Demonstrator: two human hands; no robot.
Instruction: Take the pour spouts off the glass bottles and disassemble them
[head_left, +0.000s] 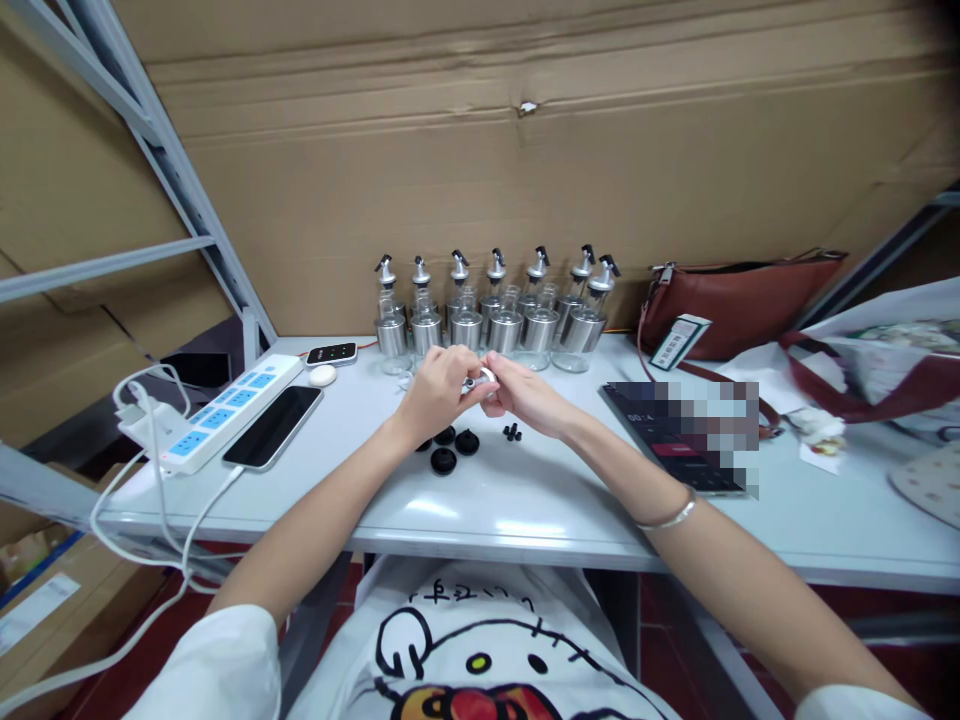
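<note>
The silver part was held between both hands, above the table. The left hand had its fingers bent and its thumb against the part; the right hand had its fingertips closed around the part's other side. The hands hid much of its shape.

Taking the hands as the dial's centre, with twelve away from the person, black caps lay between six and seven o'clock, some partly hidden by the left wrist. Small black pieces sat close by at five. Bottles with steel sleeves stood upright in rows from eleven to one, some topped with spouts, others open-necked; they crowded the table just beyond the fingers.

At nine lay a phone with a cable plugged in, beside a power strip. Toward ten were a white disc and a small device. A tablet, partly pixelated, lay between three and four, near the right forearm. A brown bag with a tag rested at two, and a plastic bag at three.

The table was pale and glossy. Cardboard walled its far side, a metal frame rose at ten, and reddish floor showed below the near edge.
</note>
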